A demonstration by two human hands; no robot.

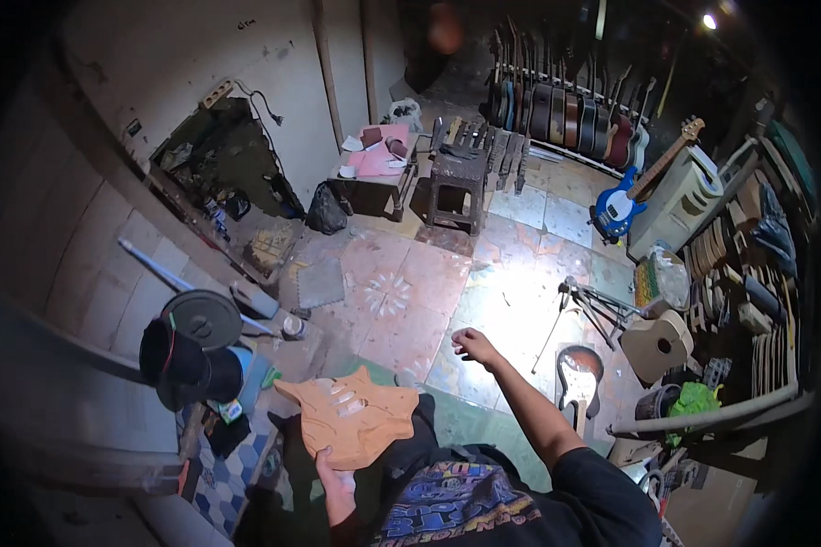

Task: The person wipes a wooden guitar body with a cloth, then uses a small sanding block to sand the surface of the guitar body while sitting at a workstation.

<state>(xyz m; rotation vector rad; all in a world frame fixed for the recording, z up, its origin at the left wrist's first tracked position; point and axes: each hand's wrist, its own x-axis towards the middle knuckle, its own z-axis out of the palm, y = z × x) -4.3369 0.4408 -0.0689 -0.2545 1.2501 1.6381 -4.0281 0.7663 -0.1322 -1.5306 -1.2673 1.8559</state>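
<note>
An unfinished wooden guitar body [383, 428], pale orange with pointed horns and cut-out cavities, is gripped at its lower left edge by my left hand [335, 476] over my lap. My right hand [472, 346] is held out over the tiled floor, right of the body, its fingers loosely bent and apart with nothing visible in them. Beyond it to the right, a dark guitar body with a pale center [591, 366] lies low near several black stands [588, 301].
Ahead are a pink-topped table [401, 205], a dark stool [456, 173] with necks, and a guitar rack [556, 123]. At right are a blue bass [616, 214], an acoustic body [652, 346], wood pieces and a rail [702, 416]. Black buckets [169, 365] stand left.
</note>
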